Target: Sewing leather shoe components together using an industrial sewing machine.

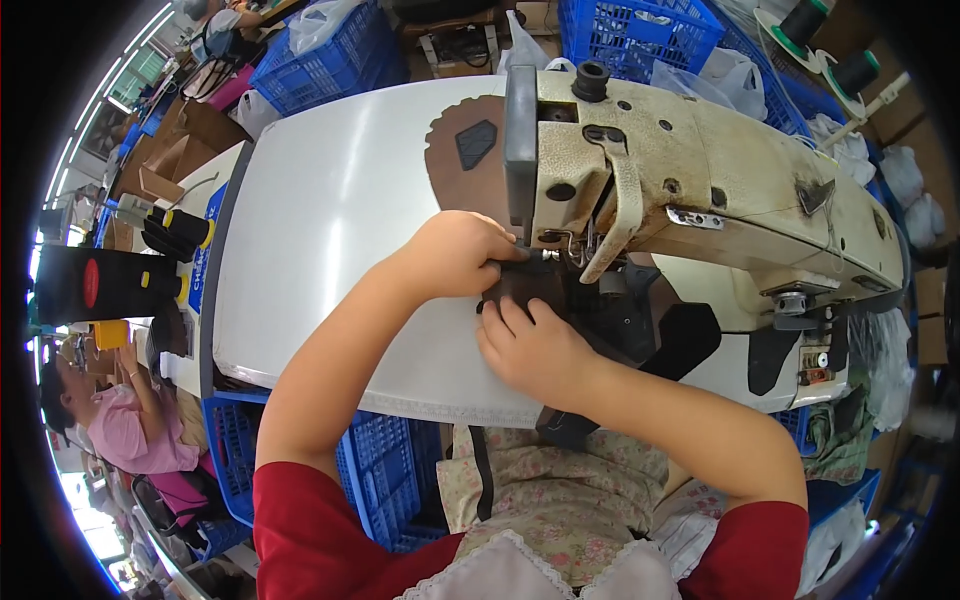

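A dark, flexible sheet piece [530, 287], perhaps leather or fabric, lies on the white table under the needle area of a cream sewing machine [690, 150]. My left hand [462, 252] grips its far left edge, thumb and fingers pinched together close to the presser foot [578, 258]. On the near side, my right hand [537, 348] holds the same piece with curled, slightly parted fingers; its thumb is hidden. More black material [690, 340] spreads to the right of the hands and partly over the table's front edge. Exact folds and seams are too dark to make out.
A brown plate [452, 185] with a black patch lies behind the machine head. The white tabletop [310, 220] extends left. Blue crates [330, 60] stand behind, and another blue crate [385, 470] sits below. Thread cones [803, 22] stand at the far right. A person in pink [135, 420] sits left.
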Demonstrator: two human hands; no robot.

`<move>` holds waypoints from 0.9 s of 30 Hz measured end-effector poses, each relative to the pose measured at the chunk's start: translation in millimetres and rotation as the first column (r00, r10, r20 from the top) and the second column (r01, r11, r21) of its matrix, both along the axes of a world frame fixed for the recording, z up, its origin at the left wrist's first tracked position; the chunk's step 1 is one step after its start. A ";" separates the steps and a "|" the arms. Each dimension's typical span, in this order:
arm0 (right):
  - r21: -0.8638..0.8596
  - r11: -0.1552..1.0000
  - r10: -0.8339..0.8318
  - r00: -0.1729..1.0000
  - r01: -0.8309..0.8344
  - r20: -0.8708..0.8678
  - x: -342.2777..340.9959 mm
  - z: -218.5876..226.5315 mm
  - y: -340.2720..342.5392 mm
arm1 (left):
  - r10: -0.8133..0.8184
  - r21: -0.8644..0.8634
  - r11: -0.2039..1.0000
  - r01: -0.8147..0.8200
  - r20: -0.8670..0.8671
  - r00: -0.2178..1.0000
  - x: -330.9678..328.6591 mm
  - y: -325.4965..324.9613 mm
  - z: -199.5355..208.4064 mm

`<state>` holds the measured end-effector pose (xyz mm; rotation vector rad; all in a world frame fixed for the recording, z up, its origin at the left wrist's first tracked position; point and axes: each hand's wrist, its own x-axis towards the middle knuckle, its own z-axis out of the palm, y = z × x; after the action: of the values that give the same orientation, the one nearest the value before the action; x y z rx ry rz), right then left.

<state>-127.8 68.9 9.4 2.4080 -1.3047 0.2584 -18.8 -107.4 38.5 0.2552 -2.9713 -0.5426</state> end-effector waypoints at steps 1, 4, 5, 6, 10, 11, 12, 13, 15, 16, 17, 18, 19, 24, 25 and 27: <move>0.001 1.000 -0.006 1.000 0.006 -0.001 -0.7 -0.9 0.7 | -0.006 0.001 1.000 0.006 -0.001 1.000 -1.3 -0.6 -0.7; -0.023 0.996 -0.087 0.989 0.091 0.121 6.0 1.4 2.0 | -0.008 0.010 1.000 0.007 0.029 1.000 -2.0 5.2 8.9; -0.013 0.980 -0.192 0.971 0.196 0.144 10.0 0.3 0.4 | 0.039 0.015 0.999 -0.040 0.098 0.994 -2.0 7.8 11.4; -0.001 0.954 -0.296 0.941 0.300 0.165 11.2 -1.3 -0.3 | 0.083 0.017 0.996 -0.087 0.166 0.983 -2.2 10.0 11.9; -0.009 0.927 -0.361 0.897 0.376 0.256 -2.8 -12.3 -2.9 | 0.068 -0.004 0.998 -0.068 0.085 0.994 3.6 13.2 -2.4; -0.007 0.926 -0.363 0.896 0.377 0.255 -3.6 -12.3 -0.5 | 0.076 0.081 0.994 -0.078 0.033 0.997 4.4 14.4 -8.4; 0.054 0.922 -0.383 0.884 0.383 0.269 -3.8 -11.5 2.8 | 0.089 0.166 0.983 -0.085 -0.019 0.996 5.2 15.2 -14.2; 0.115 0.915 -0.404 0.871 0.387 0.281 -4.3 -10.4 6.3 | 0.090 0.169 0.982 -0.085 -0.018 0.996 6.9 15.3 -20.1; 0.126 0.911 -0.412 0.862 0.392 0.295 -10.0 -12.4 13.3 | 0.096 0.152 0.985 -0.082 -0.089 0.991 8.4 14.2 -28.5; 0.117 0.917 -0.398 0.867 0.380 0.300 -13.7 -16.8 16.0 | 0.098 0.154 0.984 -0.084 -0.090 0.991 7.9 13.8 -31.4; 0.109 0.925 -0.380 0.873 0.364 0.307 -17.0 -17.8 17.6 | 0.083 0.132 0.989 -0.067 -0.115 0.990 7.5 13.6 -32.6; 0.125 0.931 -0.366 0.881 0.344 0.301 -21.9 -16.8 20.8 | 0.068 0.109 0.993 -0.053 -0.141 0.988 7.2 13.3 -33.9; 0.126 0.933 -0.360 0.883 0.337 0.302 -26.5 -14.3 22.9 | 0.075 0.109 0.992 -0.060 -0.140 0.987 7.4 12.5 -35.5; 0.242 0.923 -0.373 0.847 0.298 0.378 -38.5 -1.3 32.2 | -0.021 -0.012 1.000 0.019 -0.258 0.966 8.5 12.2 -44.3; 0.269 0.921 -0.371 0.840 0.280 0.396 -41.0 -1.4 34.3 | -0.017 -0.010 1.000 0.014 -0.258 0.966 8.2 12.7 -44.8; 0.255 0.927 -0.361 0.840 0.275 0.404 -45.0 -2.8 35.7 | -0.056 -0.084 0.996 0.035 -0.262 0.963 8.2 12.3 -45.7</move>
<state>-172.8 104.7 6.6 2.3023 -1.9934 0.6476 -10.6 -95.1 -7.2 0.0980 -2.7360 -0.4250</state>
